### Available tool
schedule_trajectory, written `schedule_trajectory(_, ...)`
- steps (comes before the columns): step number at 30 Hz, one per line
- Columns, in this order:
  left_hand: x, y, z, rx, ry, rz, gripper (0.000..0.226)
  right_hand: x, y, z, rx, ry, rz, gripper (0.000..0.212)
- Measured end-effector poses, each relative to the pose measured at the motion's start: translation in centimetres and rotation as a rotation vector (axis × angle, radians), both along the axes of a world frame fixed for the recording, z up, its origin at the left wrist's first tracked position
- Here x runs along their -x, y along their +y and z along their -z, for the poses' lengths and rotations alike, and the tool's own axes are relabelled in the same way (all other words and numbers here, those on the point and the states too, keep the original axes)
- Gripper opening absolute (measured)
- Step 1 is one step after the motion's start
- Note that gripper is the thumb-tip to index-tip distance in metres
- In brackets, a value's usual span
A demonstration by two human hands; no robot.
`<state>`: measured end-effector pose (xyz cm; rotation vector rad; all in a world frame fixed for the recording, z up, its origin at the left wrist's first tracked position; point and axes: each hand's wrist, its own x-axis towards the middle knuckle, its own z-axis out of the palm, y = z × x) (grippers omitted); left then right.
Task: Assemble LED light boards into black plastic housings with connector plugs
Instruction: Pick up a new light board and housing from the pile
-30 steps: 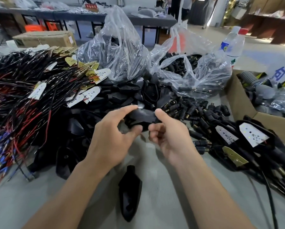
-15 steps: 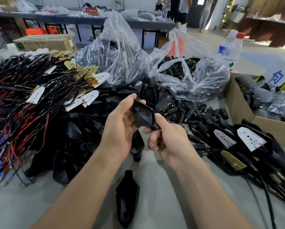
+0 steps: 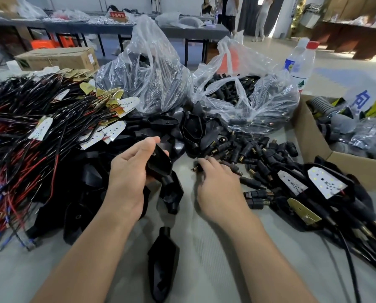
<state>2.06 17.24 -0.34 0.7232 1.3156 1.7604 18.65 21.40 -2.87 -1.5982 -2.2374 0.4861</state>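
Right now my left hand point(image 3: 128, 171) grips a black housing point(image 3: 159, 164) at the middle of the frame, lifted clear of the heap, I judge so a plug can be fitted to it. My right hand point(image 3: 217, 184) reaches onto the loose plugs point(image 3: 259, 154) just to its right, fingers curled over one plug point(image 3: 195, 169), though I cannot tell whether it is pinched. Bare table point(image 3: 204, 248) runs between my forearms, where only a spare housing point(image 3: 163, 265) lies; wired light boards point(image 3: 115, 130) crowd the left and a cardboard box point(image 3: 309, 145) walls the right.
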Motion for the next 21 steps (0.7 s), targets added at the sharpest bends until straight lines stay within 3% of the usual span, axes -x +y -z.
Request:
schedule_trajectory(3, 0.0, -0.2, -0.1, 0.045, 0.013, -0.019, 0.027, -0.4, 0.1, -0.2, -0.027, 0.118, 0.039, 0.032)
schedule_trajectory(9, 0.2, 0.0, -0.4, 0.017, 0.016, -0.101, 0.025, 0.1, 0.0, 0.1, -0.044, 0.291, 0.107, 0.023)
schedule_trajectory(14, 1.7, 0.4, -0.6, -0.022, 0.031, -0.216, 0.016, 3.2, -1.4, -0.3, -0.257, 0.584, 0.015, 0.029)
schedule_trajectory(18, 4.1, 0.3, -1.5, -0.087, -0.027, -0.341, 0.019, 7.4, -2.4, -1.0, -0.128, 0.671, -0.081, 0.048)
schedule_trajectory(21, 6.7, -0.3, -2.2, -0.141, -0.081, -0.465, 0.024, 11.3, -2.2, -2.6, -0.108, 0.683, -0.176, 0.048)
